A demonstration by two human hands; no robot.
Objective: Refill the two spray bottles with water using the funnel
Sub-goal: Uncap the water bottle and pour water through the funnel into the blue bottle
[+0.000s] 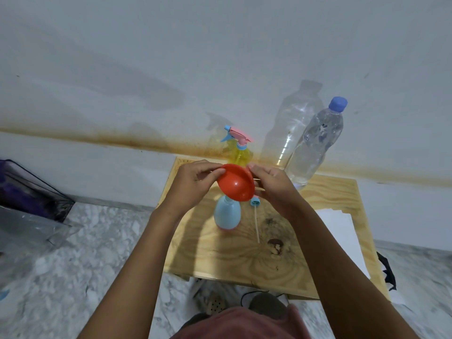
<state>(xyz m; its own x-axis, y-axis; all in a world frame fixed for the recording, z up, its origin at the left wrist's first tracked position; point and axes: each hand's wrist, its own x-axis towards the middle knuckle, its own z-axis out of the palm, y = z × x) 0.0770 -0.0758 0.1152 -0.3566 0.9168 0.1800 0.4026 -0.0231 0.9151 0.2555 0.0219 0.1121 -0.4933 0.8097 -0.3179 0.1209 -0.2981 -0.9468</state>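
Both left hand (193,184) and right hand (274,187) pinch funnel (236,183) rim over blue bottle (227,214), mid-frame; next, I judge, seat spout in neck.

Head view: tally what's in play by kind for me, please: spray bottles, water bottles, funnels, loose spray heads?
spray bottles: 2, the yellow spray bottle and the blue spray bottle
water bottle: 1
funnel: 1
loose spray head: 1
total: 5
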